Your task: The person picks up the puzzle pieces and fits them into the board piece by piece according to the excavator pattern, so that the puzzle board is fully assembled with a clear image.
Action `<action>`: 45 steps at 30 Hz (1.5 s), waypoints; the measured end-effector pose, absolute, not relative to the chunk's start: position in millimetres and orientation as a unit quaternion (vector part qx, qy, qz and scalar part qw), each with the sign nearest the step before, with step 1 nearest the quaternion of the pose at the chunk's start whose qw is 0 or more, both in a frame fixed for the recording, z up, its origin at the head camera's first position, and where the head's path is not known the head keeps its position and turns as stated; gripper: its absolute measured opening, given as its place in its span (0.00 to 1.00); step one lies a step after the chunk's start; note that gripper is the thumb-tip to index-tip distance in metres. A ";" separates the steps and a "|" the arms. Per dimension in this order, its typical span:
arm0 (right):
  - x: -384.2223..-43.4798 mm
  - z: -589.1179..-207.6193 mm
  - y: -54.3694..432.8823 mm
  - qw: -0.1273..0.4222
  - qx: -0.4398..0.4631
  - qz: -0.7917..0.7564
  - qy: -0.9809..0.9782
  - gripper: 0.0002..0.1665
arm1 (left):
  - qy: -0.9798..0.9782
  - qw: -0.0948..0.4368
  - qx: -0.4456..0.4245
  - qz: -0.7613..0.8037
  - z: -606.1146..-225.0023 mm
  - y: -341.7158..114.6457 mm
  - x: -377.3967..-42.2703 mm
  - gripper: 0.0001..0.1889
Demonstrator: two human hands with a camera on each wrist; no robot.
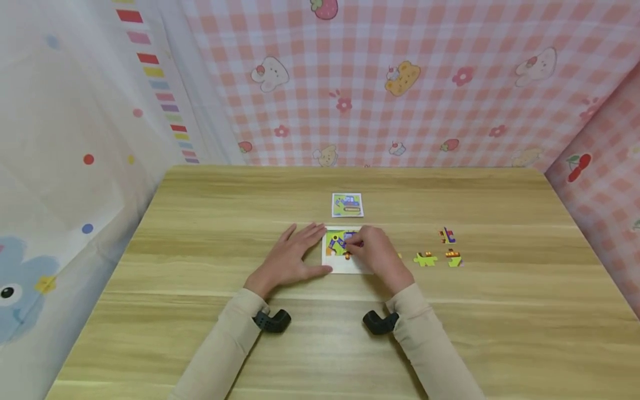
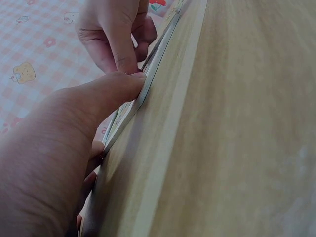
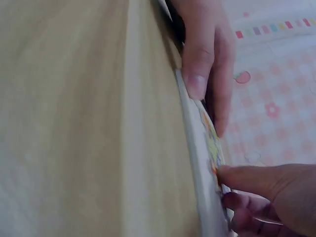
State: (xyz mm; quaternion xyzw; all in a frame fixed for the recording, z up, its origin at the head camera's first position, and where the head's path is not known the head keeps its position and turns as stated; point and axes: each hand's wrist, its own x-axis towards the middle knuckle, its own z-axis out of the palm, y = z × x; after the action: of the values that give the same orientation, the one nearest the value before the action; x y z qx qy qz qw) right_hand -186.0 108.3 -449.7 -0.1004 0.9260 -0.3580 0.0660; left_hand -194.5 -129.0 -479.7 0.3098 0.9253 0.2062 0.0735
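Note:
A white puzzle tray (image 1: 350,265) lies on the table with part of a digger picture set in its upper part. My left hand (image 1: 290,258) rests at its left side, fingers extended along the upper corner and thumb (image 2: 131,84) on the lower edge. Over the tray, my right hand (image 1: 376,253) has thumb and fingers bent together, pinching a small puzzle piece (image 1: 347,256) at the picture's lower edge. Most of that piece is hidden by the fingers. In the right wrist view, the right thumb (image 3: 247,177) touches the picture surface.
A small card with a digger picture (image 1: 347,205) lies behind the tray. To the right are several loose puzzle pieces, among them a green one (image 1: 425,259), a purple one (image 1: 447,235) and a corner one (image 1: 454,258). A checked cloth (image 1: 350,128) hangs behind the table.

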 end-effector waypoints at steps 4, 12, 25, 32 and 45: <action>-184.5 -448.3 109.6 0.070 -0.112 -0.332 0.934 0.09 | 0.925 0.074 0.309 0.208 -480.2 -129.1 -193.7 0.52; -183.2 -444.1 103.9 0.033 -0.151 -0.278 0.948 0.09 | 0.925 0.072 0.309 0.208 -479.2 -129.4 -193.6 0.52; -176.3 -427.5 172.3 -0.035 -0.179 -0.310 0.933 0.07 | 0.923 0.074 0.312 0.211 -483.2 -127.2 -192.1 0.52; -178.2 -417.3 246.8 -0.013 -0.138 -0.293 0.946 0.12 | 0.923 0.067 0.313 0.215 -481.6 -129.6 -192.9 0.52; -192.2 -423.7 308.8 0.103 -0.116 -0.311 0.938 0.29 | 0.924 0.069 0.310 0.211 -481.5 -128.5 -195.0 0.52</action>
State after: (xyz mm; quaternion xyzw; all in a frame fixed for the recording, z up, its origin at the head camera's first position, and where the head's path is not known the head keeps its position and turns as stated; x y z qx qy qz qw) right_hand -192.2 308.8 -423.7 -0.1158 0.9377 -0.3110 0.1029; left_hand -195.0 -128.5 -481.5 0.3101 0.9243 0.2115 0.0691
